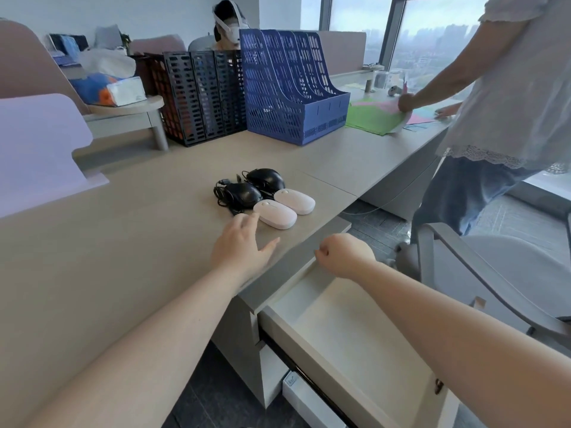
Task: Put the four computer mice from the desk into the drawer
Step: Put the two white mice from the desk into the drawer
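L hand (pixel 239 247) is spread flat, palm down, fingers splayed, nothing held; its fingertips are just short of the nearer white mouse (pixel 275 214), contact not confirmed. R hand (pixel 344 254) is curled into a loose fist above the far end of the open drawer (pixel 355 332); whether anything is pinched can't be told, nothing is seen in it. Four mice are grouped on the desk (pixel 123 257) nr its right edge: two white, w/ a second white mouse (pixel 295 201) to the right, and two black wired ones, black mouse A (pixel 243 194) and black mouse B (pixel 267 179), set farther back, cables (pixel 223 193) bundled at their left. None is in the drawer yet. Risks, as judged: white shells look smooth, low and rounded, so a one-hand pick may slip; loose cables may snag the neighbour or drag it off the edge. Drawer interior is pale, flat, bare. Blue file rack (pixel 293 88) and black rack (pixel 200 97), both perforated plastic, stand far back.
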Tool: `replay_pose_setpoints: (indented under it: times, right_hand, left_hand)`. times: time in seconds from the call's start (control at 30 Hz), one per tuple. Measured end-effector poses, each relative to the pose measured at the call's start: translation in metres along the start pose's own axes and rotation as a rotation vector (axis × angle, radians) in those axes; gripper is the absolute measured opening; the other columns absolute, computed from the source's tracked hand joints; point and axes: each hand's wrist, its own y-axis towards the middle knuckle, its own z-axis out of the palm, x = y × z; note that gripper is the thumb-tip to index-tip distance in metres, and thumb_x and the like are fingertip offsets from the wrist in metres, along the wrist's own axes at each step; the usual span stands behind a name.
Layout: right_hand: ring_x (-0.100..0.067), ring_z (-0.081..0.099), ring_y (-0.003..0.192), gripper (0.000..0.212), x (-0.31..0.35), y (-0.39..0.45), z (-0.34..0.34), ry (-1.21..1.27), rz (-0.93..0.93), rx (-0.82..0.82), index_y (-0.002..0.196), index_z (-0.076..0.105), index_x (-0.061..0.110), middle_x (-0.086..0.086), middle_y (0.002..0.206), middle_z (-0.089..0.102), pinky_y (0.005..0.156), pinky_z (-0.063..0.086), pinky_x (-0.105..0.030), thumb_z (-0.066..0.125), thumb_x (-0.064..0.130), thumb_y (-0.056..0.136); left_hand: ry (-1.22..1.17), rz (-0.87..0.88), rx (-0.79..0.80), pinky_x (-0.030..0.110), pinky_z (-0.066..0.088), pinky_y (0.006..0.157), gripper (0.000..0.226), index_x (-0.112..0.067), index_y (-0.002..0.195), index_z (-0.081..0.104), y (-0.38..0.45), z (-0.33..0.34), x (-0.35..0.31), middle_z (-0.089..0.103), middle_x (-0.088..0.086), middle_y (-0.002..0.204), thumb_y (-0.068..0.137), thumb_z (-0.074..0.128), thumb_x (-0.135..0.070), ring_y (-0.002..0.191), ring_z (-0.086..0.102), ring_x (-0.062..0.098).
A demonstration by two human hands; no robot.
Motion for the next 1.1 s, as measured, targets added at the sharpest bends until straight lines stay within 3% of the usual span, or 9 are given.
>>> replay_pose_setpoints:
  times: [0.1,0.23,0.37,0.5,0.6,0.73,0.9,1.0,1.1]
  right_hand:
    - [-0.030,0.059,0.091,0.025,0.007,0.021,-0.008,0.207,0.044,-0.190,0.096,0.061,0.017,-0.007,0.096,0.066,0.067,0.044,-0.030,0.044,0.034,0.091]
    - [-0.029,0.047,0.114,0.033,0.016,0.052,-0.015,0.361,0.023,-0.367,0.114,0.052,0.013,-0.008,0.114,0.060,0.086,0.042,-0.038,0.051,0.035,0.090]
    - [-0.030,0.034,0.133,0.063,0.021,0.085,-0.015,0.406,0.007,-0.194,0.139,0.037,0.022,-0.007,0.139,0.047,0.105,0.035,-0.043,0.057,0.045,0.084]
    - [-0.030,0.047,0.128,0.065,0.020,0.099,-0.017,0.360,-0.075,-0.063,0.138,0.041,0.022,-0.006,0.138,0.054,0.101,0.041,-0.040,0.057,0.051,0.083]
    - [-0.031,0.053,0.120,0.057,0.014,0.093,-0.014,0.362,-0.093,-0.113,0.129,0.051,0.018,-0.009,0.128,0.060,0.096,0.044,-0.039,0.058,0.050,0.083]
    - [-0.028,0.040,0.134,0.072,-0.009,0.064,-0.009,0.467,-0.039,-0.190,0.146,0.032,0.019,-0.006,0.144,0.048,0.106,0.037,-0.040,0.063,0.041,0.084]
    - [-0.025,0.038,0.135,0.072,-0.057,0.020,-0.004,0.590,0.113,-0.310,0.147,0.030,0.020,-0.004,0.146,0.045,0.096,0.035,-0.031,0.064,0.031,0.085]
    - [-0.026,0.044,0.130,0.067,-0.087,-0.006,0.008,0.625,0.179,-0.253,0.143,0.036,0.018,-0.006,0.142,0.049,0.091,0.036,-0.033,0.066,0.028,0.084]
    - [-0.025,0.039,0.137,0.075,-0.112,-0.023,0.029,0.551,0.219,-0.090,0.148,0.030,0.021,-0.004,0.149,0.042,0.110,0.033,-0.038,0.067,0.032,0.083]
  left_hand:
    - [-0.110,-0.007,-0.040,0.037,0.040,0.103,0.083,-0.018,0.145,0.030,0.017,0.009,-0.002,0.040,0.006,0.143,0.079,0.066,-0.054,0.133,0.039,0.024]
    - [-0.186,-0.059,0.005,0.037,0.037,0.106,0.097,-0.017,0.144,0.031,0.038,0.022,-0.011,0.039,0.008,0.144,0.068,0.073,-0.060,0.133,0.040,0.025]
    - [-0.168,-0.106,0.018,0.039,0.041,0.105,0.102,-0.019,0.138,0.037,0.052,0.035,-0.016,0.044,0.009,0.137,0.058,0.072,-0.072,0.127,0.045,0.026]
    - [-0.192,-0.162,0.007,0.037,0.041,0.105,0.102,-0.020,0.140,0.035,0.057,0.036,-0.019,0.041,0.010,0.136,0.058,0.077,-0.065,0.126,0.046,0.029]
    - [-0.198,-0.201,-0.027,0.032,0.037,0.103,0.108,-0.018,0.141,0.032,0.054,0.035,-0.029,0.040,0.012,0.134,0.055,0.081,-0.061,0.123,0.045,0.028]
    - [-0.157,-0.215,-0.063,0.031,0.035,0.103,0.111,-0.019,0.144,0.027,0.035,0.038,-0.056,0.039,0.012,0.134,0.056,0.078,-0.063,0.125,0.041,0.027]
    - [-0.180,-0.145,-0.049,0.030,0.032,0.105,0.109,-0.016,0.145,0.025,0.006,0.056,-0.105,0.038,0.011,0.134,0.060,0.078,-0.059,0.126,0.035,0.027]
    - [-0.214,-0.125,-0.005,0.030,0.035,0.103,0.108,-0.018,0.146,0.023,-0.015,0.075,-0.127,0.035,0.009,0.133,0.061,0.078,-0.057,0.126,0.033,0.026]
    - [-0.186,-0.159,0.095,0.032,0.040,0.102,0.107,-0.021,0.145,0.022,-0.037,0.104,-0.129,0.032,0.008,0.135,0.061,0.076,-0.058,0.130,0.031,0.025]
